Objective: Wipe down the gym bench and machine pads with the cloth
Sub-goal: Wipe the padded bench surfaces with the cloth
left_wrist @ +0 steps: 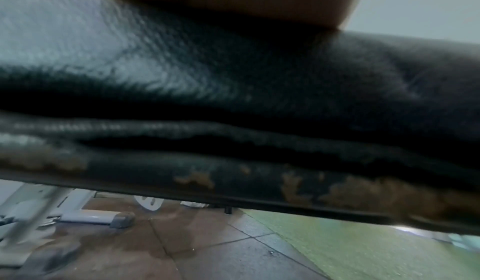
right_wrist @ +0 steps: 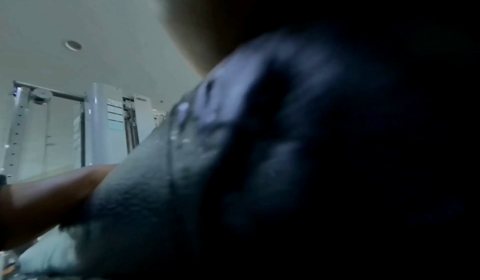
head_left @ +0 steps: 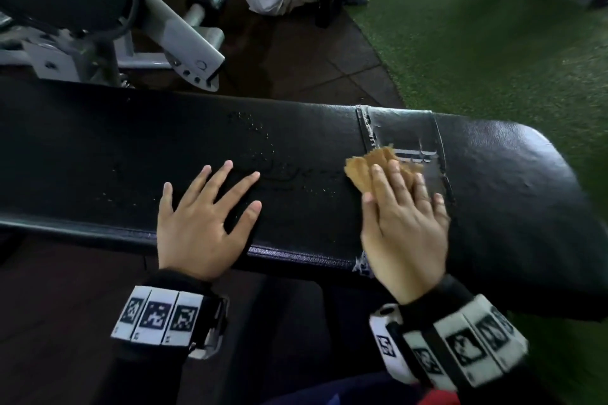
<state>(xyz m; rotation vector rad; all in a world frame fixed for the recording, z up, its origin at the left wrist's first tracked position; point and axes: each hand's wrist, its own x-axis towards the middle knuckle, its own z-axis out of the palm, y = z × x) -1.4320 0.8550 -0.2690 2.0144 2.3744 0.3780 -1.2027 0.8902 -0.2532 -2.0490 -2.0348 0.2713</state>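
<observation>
The bench [head_left: 296, 141] is black with a grained leather texture, worn brown along its lower edge. On it lies a tan cloth [head_left: 368, 168]; beyond the bench, green turf [head_left: 493, 43] meets brown floor tiles [head_left: 312, 56].

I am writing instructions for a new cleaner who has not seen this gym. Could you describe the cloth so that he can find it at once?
Find the long black padded bench that runs across the head view. On its top, toward its right end beside a taped seam, the right hand presses flat on the cloth. It is small, crumpled and tan, the only light-coloured thing on the black pad; the left hand rests bare.
</observation>
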